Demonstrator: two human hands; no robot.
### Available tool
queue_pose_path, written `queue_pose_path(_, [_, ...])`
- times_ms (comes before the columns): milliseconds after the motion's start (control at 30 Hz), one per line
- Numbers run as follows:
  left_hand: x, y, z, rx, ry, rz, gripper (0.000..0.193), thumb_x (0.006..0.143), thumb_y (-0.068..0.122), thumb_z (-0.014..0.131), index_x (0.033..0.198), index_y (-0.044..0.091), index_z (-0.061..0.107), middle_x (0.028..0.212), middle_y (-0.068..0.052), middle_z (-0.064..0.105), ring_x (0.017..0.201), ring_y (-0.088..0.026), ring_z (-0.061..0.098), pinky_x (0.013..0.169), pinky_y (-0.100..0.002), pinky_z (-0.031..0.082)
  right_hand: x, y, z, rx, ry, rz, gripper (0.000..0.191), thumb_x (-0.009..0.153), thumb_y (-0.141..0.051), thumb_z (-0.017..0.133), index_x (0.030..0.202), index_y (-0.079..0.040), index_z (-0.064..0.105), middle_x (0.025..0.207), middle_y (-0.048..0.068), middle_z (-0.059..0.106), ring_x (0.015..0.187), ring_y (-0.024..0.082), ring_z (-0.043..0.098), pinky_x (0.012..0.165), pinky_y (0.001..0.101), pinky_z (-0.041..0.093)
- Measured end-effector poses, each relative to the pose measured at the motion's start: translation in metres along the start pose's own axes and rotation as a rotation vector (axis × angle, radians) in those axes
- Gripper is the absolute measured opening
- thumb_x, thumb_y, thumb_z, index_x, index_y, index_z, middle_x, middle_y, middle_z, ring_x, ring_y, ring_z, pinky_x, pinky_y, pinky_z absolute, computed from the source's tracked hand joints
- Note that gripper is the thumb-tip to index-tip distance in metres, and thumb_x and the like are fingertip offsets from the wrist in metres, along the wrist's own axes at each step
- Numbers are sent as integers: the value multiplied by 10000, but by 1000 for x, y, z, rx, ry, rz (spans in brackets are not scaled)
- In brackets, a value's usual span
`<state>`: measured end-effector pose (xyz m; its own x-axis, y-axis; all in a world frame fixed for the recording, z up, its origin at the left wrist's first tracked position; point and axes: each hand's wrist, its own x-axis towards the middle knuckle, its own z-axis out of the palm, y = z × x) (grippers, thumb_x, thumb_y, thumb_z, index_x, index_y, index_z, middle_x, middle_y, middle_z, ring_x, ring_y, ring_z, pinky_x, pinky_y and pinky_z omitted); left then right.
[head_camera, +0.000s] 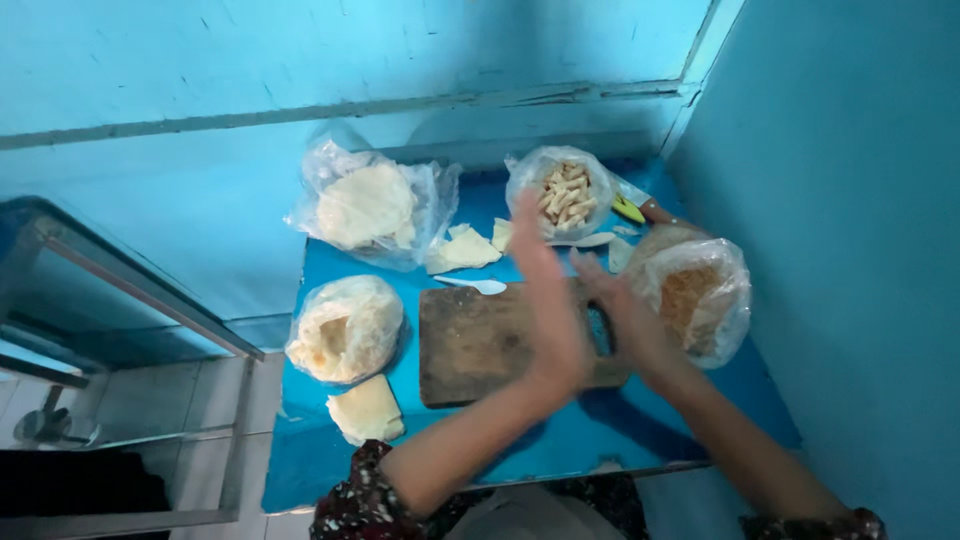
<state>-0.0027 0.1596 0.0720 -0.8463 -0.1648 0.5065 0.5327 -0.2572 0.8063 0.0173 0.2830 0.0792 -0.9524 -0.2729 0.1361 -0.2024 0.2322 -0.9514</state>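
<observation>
Head view — both hands raised over the middle of the blue table (520, 455), blurred with motion. Left hand (548, 300) is flat and open, fingers together and pointing toward the far edge, holding nothing. Right hand (625, 315) is just beside it, open as well, fingers spread loosely; whether the palms touch, I cannot tell.

Beneath them lies a worn wooden cutting board (480, 340), bare on its left part. A pale dough scrap (475, 285) rests at the board's far edge.

Risks, as a judgement:
- Right forearm passes close to the open bag of shredded filling (695, 295) near the right edge — a careless swing could tip it.
- Bag of cut dough sticks (567, 192) stands open-mouthed at the far edge, within reach of the left fingertips; a knock could spill it.
- Folded dough sheet (366, 410) sits at the near left corner, close enough to the edge to slide off if the table is jolted.
- Bagged flatbreads (345, 330) lie near the left edge, and a second bag of flatbreads (368, 205) at the far left corner, both well apart from the hands.
</observation>
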Motion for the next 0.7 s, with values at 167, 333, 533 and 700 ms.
queue_pose_path(167, [28, -8, -35, 933, -435, 706, 770, 901, 590, 658, 1533, 259, 370, 1713, -136, 236, 1615, -357, 193, 1242, -695, 102, -16, -51, -9, 1127, -253, 95, 1077, 895, -884, 171, 1663, -136, 267, 1706, 183, 255, 1502, 448, 299, 1155, 596, 277])
queue_pose_path(333, [78, -2, -102, 1418, -184, 705, 665, 948, 448, 757, 1552, 240, 572, 1704, -166, 258, 1584, -368, 241, 1159, -741, 214, 1, -49, -26, 1454, -470, -135, 1030, 850, -852, 81, 1669, -234, 175, 1716, 182, 248, 1607, 396, 283, 1312, 567, 111])
queue_pose_path(533, [73, 65, -149, 1186, -151, 363, 215, 935, 190, 768, 1127, 95, 760, 1497, -145, 561, 1278, -359, 612, 1030, -516, 517, 42, 9, -23, 175, -33, 248, 412, 1122, -276, 624, 1156, 129, 698, 1089, 378, 733, 997, 523, 591, 925, 579, 507])
queue_pose_path(700, [47, 111, -186, 1146, -65, 331, 261, 905, 194, 777, 1099, 21, 757, 1430, -259, 549, 1225, -454, 618, 929, -478, 545, 67, 1, -17, -866, -175, -348, 232, 796, -105, 648, 1025, -120, 681, 1026, 127, 684, 869, 330, 683, 701, 441, 516])
